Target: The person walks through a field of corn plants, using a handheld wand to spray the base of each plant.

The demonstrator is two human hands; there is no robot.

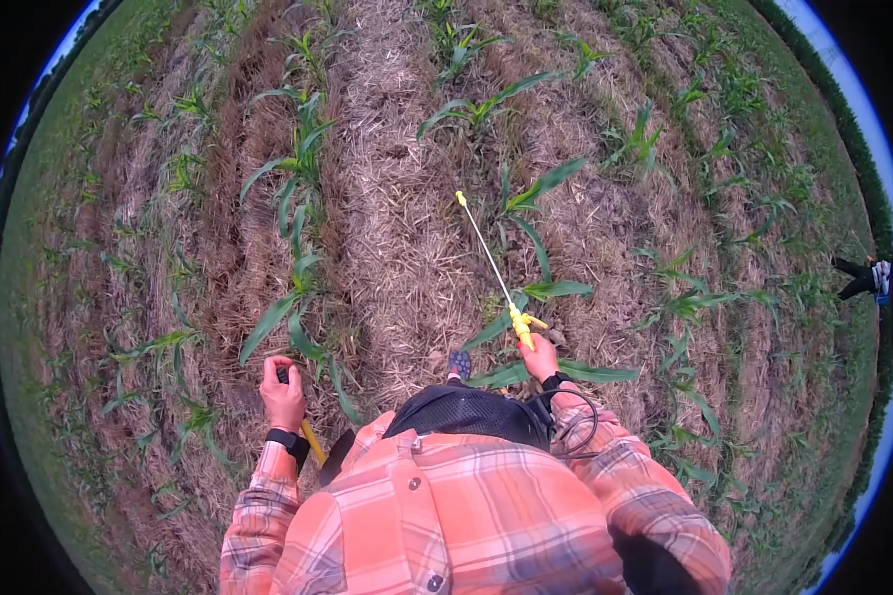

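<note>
My right hand [540, 358] is closed around the yellow handle of a spray wand [491, 260]. Its thin pale tube slants forward and left to a yellow nozzle [460, 198] over the straw-covered ground. Lower left, my left hand [283, 399] is wrapped round the black grip of a yellow pump lever [313, 440], which runs back beside my body. A thin dark hose [590, 436] loops by my right wrist. Just ahead of the right hand, leaves of a young corn plant [556, 290] spread beneath the wand.
Rows of young corn [298, 228] run ahead on both sides, with dry straw [397, 198] between them. One shoe [459, 364] shows below my waist. Another person [868, 279] stands at the far right edge of the field.
</note>
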